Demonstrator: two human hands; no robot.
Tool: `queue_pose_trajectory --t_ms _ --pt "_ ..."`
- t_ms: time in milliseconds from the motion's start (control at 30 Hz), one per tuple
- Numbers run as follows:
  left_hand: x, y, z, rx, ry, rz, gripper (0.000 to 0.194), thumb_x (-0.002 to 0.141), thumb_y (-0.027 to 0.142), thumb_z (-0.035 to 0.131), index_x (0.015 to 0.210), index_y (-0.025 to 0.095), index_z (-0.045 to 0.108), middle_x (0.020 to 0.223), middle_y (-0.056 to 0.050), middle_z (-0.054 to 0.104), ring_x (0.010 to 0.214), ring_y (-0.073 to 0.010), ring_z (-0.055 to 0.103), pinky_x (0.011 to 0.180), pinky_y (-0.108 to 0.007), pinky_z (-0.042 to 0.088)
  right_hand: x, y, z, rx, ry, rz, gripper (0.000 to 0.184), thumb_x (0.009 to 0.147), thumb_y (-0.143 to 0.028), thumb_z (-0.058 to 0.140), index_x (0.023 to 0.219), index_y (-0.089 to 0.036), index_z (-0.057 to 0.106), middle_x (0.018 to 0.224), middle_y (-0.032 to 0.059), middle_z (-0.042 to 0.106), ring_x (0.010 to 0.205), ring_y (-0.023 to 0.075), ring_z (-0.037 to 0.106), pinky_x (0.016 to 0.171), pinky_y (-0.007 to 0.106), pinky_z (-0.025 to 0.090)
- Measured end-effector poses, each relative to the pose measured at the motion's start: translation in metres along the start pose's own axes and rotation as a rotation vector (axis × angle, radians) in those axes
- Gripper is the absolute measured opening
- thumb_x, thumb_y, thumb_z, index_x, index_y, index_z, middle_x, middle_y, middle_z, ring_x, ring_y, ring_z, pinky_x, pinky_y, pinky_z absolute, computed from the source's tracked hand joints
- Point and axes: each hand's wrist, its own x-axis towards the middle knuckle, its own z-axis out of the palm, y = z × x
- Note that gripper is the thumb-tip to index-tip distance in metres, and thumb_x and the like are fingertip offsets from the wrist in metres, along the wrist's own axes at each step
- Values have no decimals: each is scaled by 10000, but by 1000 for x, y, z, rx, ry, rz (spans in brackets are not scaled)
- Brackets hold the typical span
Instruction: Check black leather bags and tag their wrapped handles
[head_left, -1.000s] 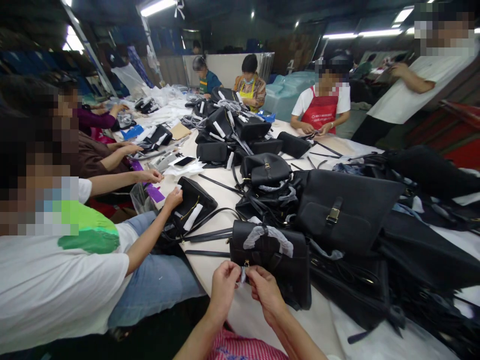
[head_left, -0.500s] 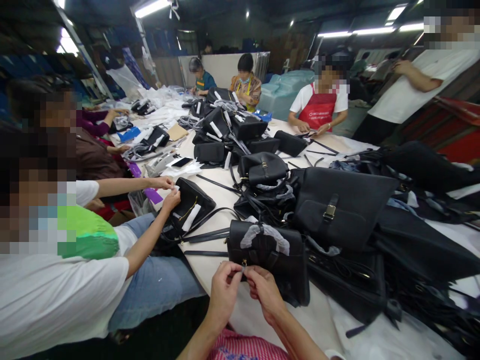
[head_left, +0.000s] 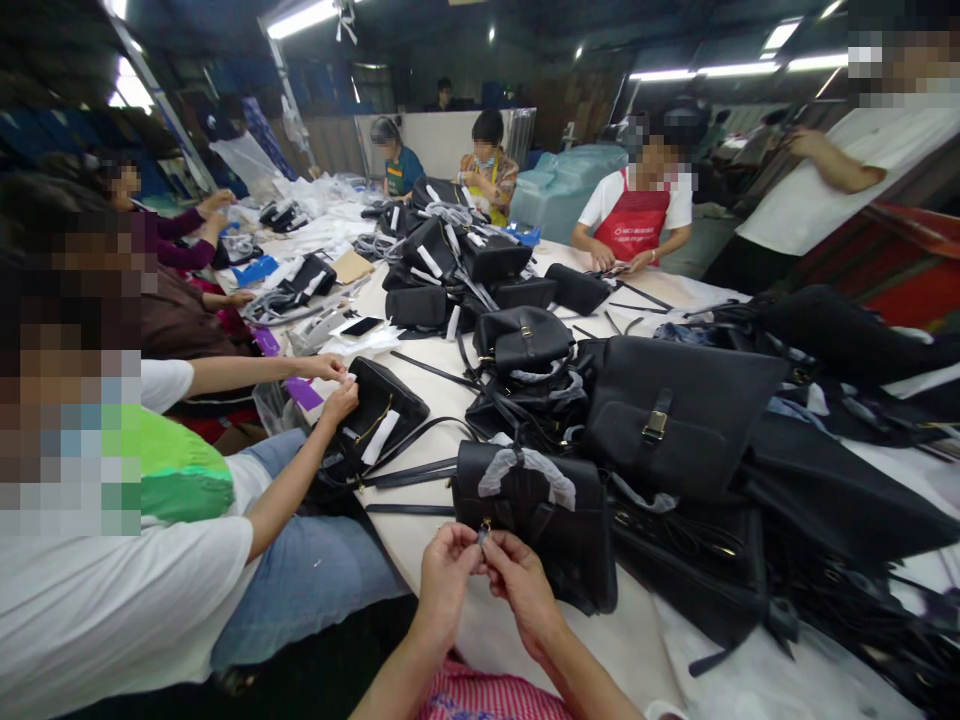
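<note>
Left hand (head_left: 446, 585) and right hand (head_left: 523, 590), fingers nearly closed, pinched a small pale tag (head_left: 482, 535) at the clasp of a black leather handbag (head_left: 577, 545), seemingly light, semi-stiff, best gripped by its body. White-covered counter (head_left: 420, 530); more black bags (head_left: 675, 420) heaped beyond; a worker in a red apron (head_left: 634, 228) opposite.

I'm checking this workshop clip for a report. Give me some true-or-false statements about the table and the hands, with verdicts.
The left hand and right hand pinch a small item beside the gold clasp of a black handbag: true.

The co-worker in the white T-shirt has their hands on a red bag: false, it is a black bag.

A co-worker in a red apron is across the table: true.

The heaped bags are brown: false, they are black bags.

A phone lies on the table: true.
</note>
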Motion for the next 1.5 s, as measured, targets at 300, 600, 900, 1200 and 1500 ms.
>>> queue_pose_trajectory --t_ms 300,600,900,1200,1500 --pt "-7 6 -9 342 -104 333 254 851 216 521 982 245 737 899 -68 604 886 -225 582 816 -356 489 3 -2 1 -79 47 -85 319 682 -465 680 597 -169 594 525 -51 468 473 84 335 462 225 255" --pt "-7 0 -9 590 -239 363 436 908 160 388 1290 223 589 1071 -110 657 992 -230 627 913 -393 502 3 -4 1 -125 82 -142 241 721 -406 607 628 -183 609 548 -43 487 500 102 353 473 237 265" --pt "-1 7 -14 471 -202 470 255 902 211 482 1022 231 706 965 -79 662 936 -220 616 867 -369 490 0 -8 0 -178 95 -170 254 692 -415 605 619 -173 632 525 -35 484 503 111 357 494 248 298" --pt "8 12 -5 372 -162 331 157 839 247 544 808 198 690 820 -54 672 795 -206 612 774 -333 471 3 -6 -5 -229 67 -181 284 705 -448 604 639 -172 621 527 -38 464 502 107 370 480 238 310" --pt "20 3 -10 120 -168 39 244 660 351 684 777 194 538 621 20 613 552 -148 585 566 -268 468 -14 -17 -6 -336 -85 -92 392 708 -518 591 730 -140 691 646 28 616 449 97 473 400 203 323"
